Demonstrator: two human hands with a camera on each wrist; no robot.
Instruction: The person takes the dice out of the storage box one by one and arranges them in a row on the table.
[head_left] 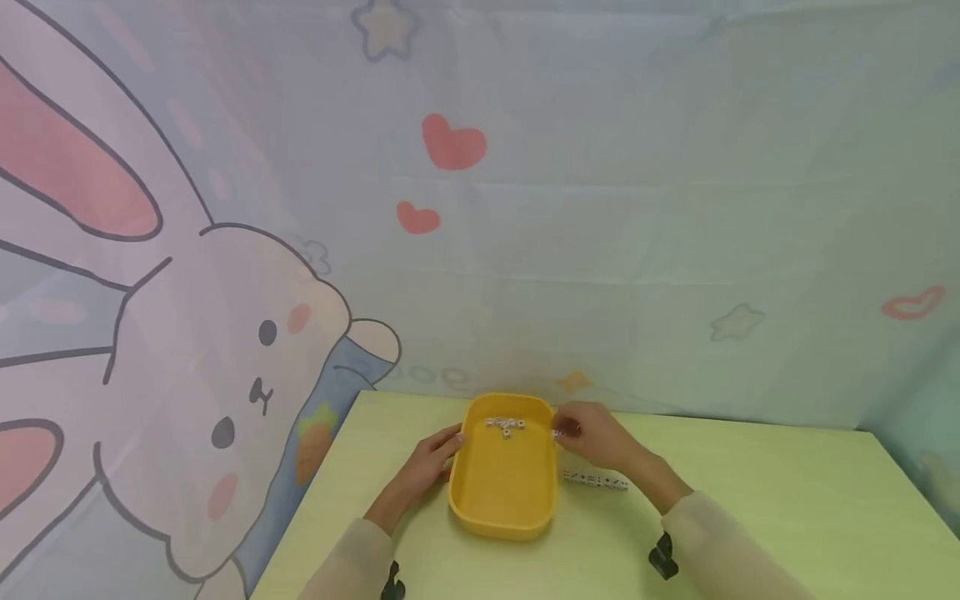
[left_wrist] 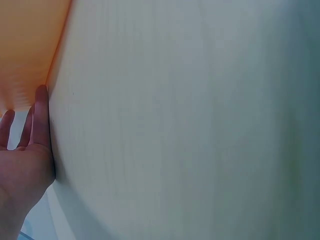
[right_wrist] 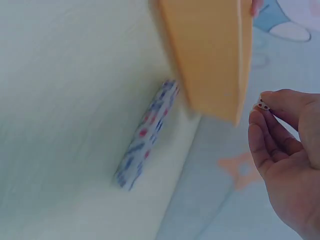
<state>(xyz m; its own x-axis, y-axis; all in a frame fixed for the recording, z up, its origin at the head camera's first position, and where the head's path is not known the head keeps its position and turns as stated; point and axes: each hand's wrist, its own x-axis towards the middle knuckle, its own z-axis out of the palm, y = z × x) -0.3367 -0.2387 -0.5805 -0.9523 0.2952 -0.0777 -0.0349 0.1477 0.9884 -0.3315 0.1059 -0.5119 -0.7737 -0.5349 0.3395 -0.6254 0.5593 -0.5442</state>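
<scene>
A yellow tray [head_left: 504, 492] stands on the table, with several small white dice [head_left: 507, 424] loose near its far end. My left hand [head_left: 431, 461] rests against the tray's left side. In the left wrist view, the fingers of that hand [left_wrist: 25, 155] reach fairly straight to the tray wall [left_wrist: 25, 50]. Just off the tray's right rim, my right hand [head_left: 596, 435] pinches a die [right_wrist: 263, 104] between thumb and fingertips, above the table. Below that hand, several dice form a tight straight row [head_left: 596, 480] right of the tray; their dots are blurred in the right wrist view.
The pale green table [head_left: 750, 500] extends to the right of the row of dice. Behind its far edge hangs a cloth backdrop [head_left: 600, 250] with a rabbit, hearts and stars. A black strap piece [head_left: 663, 557] hangs by the right sleeve.
</scene>
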